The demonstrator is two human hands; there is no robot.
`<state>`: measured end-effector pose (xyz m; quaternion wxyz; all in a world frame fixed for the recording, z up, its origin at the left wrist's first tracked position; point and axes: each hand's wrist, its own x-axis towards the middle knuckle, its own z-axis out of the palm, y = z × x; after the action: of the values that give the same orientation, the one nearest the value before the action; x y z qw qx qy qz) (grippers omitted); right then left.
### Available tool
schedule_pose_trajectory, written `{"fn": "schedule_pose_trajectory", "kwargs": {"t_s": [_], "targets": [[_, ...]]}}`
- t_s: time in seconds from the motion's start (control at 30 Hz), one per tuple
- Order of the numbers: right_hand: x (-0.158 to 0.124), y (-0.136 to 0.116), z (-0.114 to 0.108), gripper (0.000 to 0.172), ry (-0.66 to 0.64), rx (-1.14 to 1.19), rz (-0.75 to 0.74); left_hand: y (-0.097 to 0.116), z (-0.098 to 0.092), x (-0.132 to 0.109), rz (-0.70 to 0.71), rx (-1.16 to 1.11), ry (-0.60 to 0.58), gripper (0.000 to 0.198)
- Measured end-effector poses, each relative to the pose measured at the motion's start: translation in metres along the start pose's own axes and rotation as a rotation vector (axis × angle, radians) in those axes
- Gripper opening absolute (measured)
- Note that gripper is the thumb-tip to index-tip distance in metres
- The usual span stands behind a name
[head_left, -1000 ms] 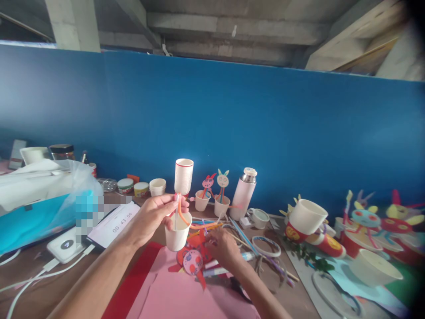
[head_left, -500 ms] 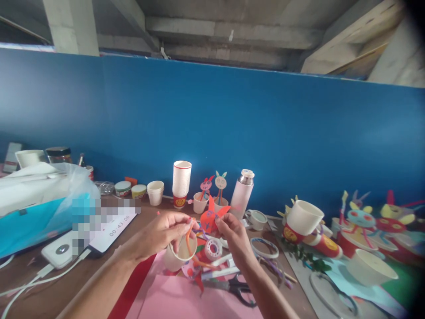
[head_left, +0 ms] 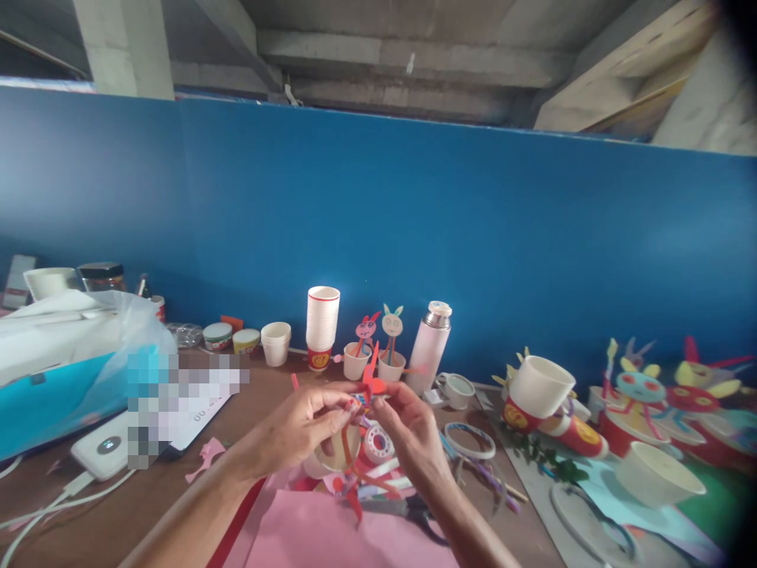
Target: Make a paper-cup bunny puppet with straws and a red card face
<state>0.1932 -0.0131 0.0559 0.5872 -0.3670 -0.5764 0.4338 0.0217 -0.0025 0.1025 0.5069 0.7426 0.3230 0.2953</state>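
Note:
My two hands meet above a paper cup. My right hand (head_left: 414, 418) pinches an orange-red paper cutout with pointed ears (head_left: 377, 385), turned partly edge-on. Close against it, the fingers of my left hand (head_left: 307, 418) are closed on an orange pipe cleaner (head_left: 346, 446) that hangs down in front of the cup. Fingers hide where strip and cutout meet. The white paper cup (head_left: 325, 461) stands under my left hand. A roll of tape (head_left: 378, 443) lies beneath my right hand, and scissors (head_left: 423, 517) rest by my right forearm.
Behind my hands stand a cup stack (head_left: 322, 323), cups with paper animal heads (head_left: 356, 361) and a thermos (head_left: 430, 347). Pink paper (head_left: 331, 536) lies in front. Pipe cleaners, cups and finished figures (head_left: 642, 388) crowd the right; a power bank (head_left: 103, 450) and bag (head_left: 76, 394) are left.
My right hand has moved left, bringing the cutout to my left hand. The cutout has turned from facing me to partly edge-on. A pink paper scrap now shows beside my left forearm.

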Motion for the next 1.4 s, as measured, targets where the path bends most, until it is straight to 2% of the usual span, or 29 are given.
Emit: {"fn": "schedule_pose_trajectory", "kwargs": {"t_s": [0.13,0.27,0.37,0.5,0.6,0.7,0.87,1.1,1.4], "targets": [[0.0,0.0,0.0,0.02,0.001,-0.003,-0.012,0.002,0.0,-0.001,-0.015,-0.01,0.02,0.03],[0.003,0.006,-0.002,0.014,0.046,0.054,-0.019,0.006,-0.001,-0.001,-0.043,-0.039,-0.033,0.03],[0.006,0.008,-0.002,0.02,0.061,0.118,-0.007,0.007,-0.001,-0.001,-0.052,-0.047,-0.066,0.03],[0.008,0.011,-0.004,0.035,-0.016,0.176,0.045,0.003,0.001,0.0,-0.059,-0.08,-0.075,0.028],[0.011,0.012,-0.009,0.03,-0.033,0.164,0.088,-0.001,0.002,0.001,-0.075,-0.114,-0.069,0.028],[0.014,0.009,-0.018,0.019,0.046,0.118,0.13,-0.003,0.003,0.003,-0.088,-0.189,-0.025,0.029],[0.016,-0.004,-0.034,0.022,0.2,0.13,0.128,-0.005,0.004,0.008,-0.125,-0.327,0.063,0.031],[0.005,-0.019,-0.016,0.021,0.104,0.194,0.124,-0.007,0.009,0.008,-0.128,-0.28,0.014,0.028],[0.005,-0.013,-0.01,0.018,0.072,0.047,0.088,-0.011,0.015,0.009,-0.115,-0.319,-0.017,0.024]]}}
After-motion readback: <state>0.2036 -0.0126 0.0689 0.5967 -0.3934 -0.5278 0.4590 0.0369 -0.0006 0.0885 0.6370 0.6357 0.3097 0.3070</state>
